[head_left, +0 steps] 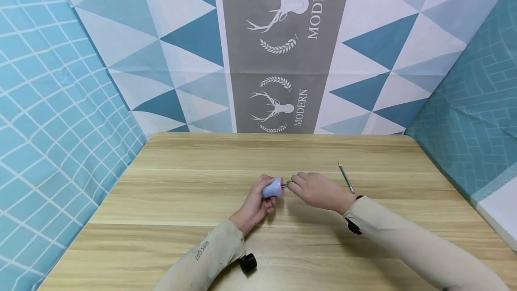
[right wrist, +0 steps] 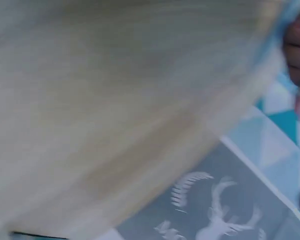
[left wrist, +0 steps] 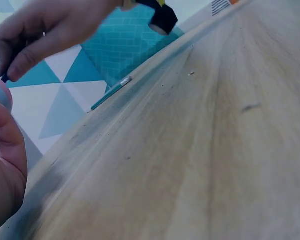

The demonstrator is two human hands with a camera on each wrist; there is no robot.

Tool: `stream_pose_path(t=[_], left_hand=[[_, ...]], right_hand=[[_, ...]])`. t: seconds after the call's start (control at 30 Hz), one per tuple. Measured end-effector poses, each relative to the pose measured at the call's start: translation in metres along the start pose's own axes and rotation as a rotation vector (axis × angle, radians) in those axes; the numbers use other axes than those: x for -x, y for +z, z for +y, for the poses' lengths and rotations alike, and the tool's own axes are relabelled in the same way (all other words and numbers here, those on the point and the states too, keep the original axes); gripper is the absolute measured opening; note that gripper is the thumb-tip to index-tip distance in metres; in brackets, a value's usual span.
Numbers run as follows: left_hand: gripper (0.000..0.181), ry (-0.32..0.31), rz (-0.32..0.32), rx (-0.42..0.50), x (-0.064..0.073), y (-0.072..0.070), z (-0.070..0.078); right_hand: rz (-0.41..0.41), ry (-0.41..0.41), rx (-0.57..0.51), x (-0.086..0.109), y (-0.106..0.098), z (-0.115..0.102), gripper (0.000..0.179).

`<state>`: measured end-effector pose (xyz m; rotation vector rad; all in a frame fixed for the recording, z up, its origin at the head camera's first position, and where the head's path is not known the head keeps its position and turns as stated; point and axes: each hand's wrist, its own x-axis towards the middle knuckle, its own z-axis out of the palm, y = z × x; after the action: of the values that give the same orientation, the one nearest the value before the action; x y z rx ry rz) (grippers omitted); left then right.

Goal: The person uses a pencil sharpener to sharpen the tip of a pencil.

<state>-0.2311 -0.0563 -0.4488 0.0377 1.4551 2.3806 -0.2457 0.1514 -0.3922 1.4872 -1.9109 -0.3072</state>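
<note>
In the head view my left hand (head_left: 258,196) grips a small lavender, cup-shaped thing (head_left: 272,188) with a pink rim, tilted so the rim faces right. From the rim sticks a thin dark rod (head_left: 284,185), its outer end pinched by my right hand (head_left: 317,190). The left wrist view has the curled fingers of the right hand (left wrist: 55,35) on the rod, close to the pink rim. Beyond the right wrist a pencil (head_left: 346,178) lies on the wooden table. The right wrist view is blurred, with only parts of the hands at its right edge.
The wooden table (head_left: 181,192) reaches back to a patterned cloth wall (head_left: 274,57), with blue cloth (head_left: 60,80) along the left side and teal cloth (head_left: 476,102) on the right. A black round piece (head_left: 248,262) sits at the left sleeve. A white surface (head_left: 501,210) borders the right edge.
</note>
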Motion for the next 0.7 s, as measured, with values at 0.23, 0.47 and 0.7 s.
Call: stream_pose_path(t=[0.23, 0.47, 0.7], left_hand=[[0.014, 0.002, -0.013, -0.018, 0.001, -0.001, -0.001], [0.013, 0.018, 0.014, -0.030, 0.001, 0.000, -0.001], [0.005, 0.053, 0.005, -0.059, 0.003, 0.002, -0.002]], right_hand=[[0.127, 0.093, -0.049, -0.002, 0.020, -0.009, 0.034], [-0.174, 0.641, -0.885, -0.018, 0.007, -0.011, 0.027], [-0.510, 1.293, -2.004, -0.017, 0.006, 0.005, 0.030]])
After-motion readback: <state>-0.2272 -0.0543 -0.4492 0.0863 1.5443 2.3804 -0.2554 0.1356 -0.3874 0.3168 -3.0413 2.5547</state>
